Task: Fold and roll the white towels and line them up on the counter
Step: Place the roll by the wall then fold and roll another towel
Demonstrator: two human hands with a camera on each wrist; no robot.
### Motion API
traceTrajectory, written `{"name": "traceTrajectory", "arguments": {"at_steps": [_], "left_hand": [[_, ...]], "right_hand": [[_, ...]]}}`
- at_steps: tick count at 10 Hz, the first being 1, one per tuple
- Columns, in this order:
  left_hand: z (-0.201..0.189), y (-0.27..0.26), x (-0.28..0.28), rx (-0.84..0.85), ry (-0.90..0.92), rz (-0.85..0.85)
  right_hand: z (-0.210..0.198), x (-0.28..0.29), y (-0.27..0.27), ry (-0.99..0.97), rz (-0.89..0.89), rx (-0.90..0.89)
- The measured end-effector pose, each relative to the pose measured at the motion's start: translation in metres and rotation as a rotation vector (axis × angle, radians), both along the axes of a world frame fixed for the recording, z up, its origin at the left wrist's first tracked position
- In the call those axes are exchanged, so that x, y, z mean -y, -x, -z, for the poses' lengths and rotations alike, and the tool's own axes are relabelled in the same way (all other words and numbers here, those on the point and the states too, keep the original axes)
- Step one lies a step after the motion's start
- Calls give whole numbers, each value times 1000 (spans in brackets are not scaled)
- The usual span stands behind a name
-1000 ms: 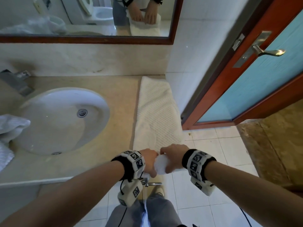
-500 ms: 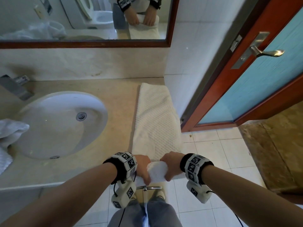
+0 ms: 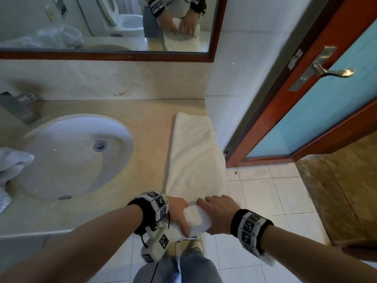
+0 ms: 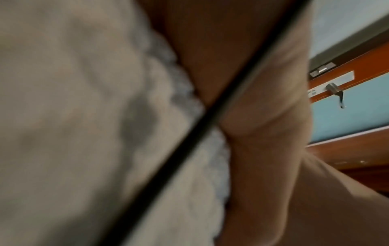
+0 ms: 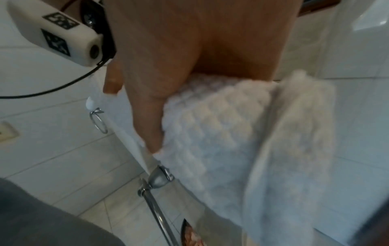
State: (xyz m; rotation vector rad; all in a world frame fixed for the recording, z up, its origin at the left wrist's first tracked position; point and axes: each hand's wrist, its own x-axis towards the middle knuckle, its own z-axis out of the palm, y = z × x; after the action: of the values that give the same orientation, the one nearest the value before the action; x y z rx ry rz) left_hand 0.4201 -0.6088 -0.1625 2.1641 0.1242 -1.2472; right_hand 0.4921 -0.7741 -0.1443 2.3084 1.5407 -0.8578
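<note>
A: Report the nearest items first.

B: At the near edge of the tabletop (image 3: 142,127), the left hand (image 3: 179,213) and the right hand (image 3: 219,214) both grip the rolled end of the white towel (image 3: 195,160). The left hand's fingers curl over the left end of the roll, with the thumb along its near side. The right hand lies over the right end, fingers wrapped across the top. In the right wrist view, the right hand's thumb presses against the waffle-textured roll, and a loose flap of towel hangs just beside it.

A: State the towel's position.

B: Folded into a long narrow strip, it lies flat along the right end of the tabletop. The unrolled part runs away from the hands towards the back wall. Its right edge overhangs the end of the tabletop slightly.

A: Adjacent items?

B: A metal rail (image 5: 155,206) is mounted below the tabletop front, under the roll. The round sink (image 3: 71,156) sits left of the towel, well apart from it. More white cloth (image 3: 10,166) lies at the far left edge of the sink.

A: Further back?

B: The faucet (image 3: 18,107) stands behind the sink. The mirror (image 3: 106,25) above reflects both hands on the roll. At the right, the door (image 3: 326,103) carries a lever handle (image 3: 330,71).
</note>
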Motion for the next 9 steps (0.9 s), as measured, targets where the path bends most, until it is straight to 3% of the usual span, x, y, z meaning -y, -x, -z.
{"name": "traceTrajectory", "arguments": {"at_steps": [1, 2, 3, 5, 6, 8, 9], "left_hand": [[-11, 0, 7, 103, -74, 60], [-19, 2, 20, 381, -270, 181], [-20, -1, 24, 446, -341, 169], [-14, -21, 6, 225, -63, 116], [-12, -19, 2, 209, -43, 81], [-9, -19, -7, 265, -220, 101], [-15, -25, -10, 156, -143, 85]], "right_hand": [[-9, -5, -5, 78, 109, -67], [-15, -10, -13, 167, 186, -156], [-10, -14, -19, 213, 171, -154], [-9, -5, -18, 60, 155, -62], [-12, -3, -18, 45, 172, -48], [-27, -17, -33, 108, 188, -52], [-31, -26, -23, 336, 92, -9]]}}
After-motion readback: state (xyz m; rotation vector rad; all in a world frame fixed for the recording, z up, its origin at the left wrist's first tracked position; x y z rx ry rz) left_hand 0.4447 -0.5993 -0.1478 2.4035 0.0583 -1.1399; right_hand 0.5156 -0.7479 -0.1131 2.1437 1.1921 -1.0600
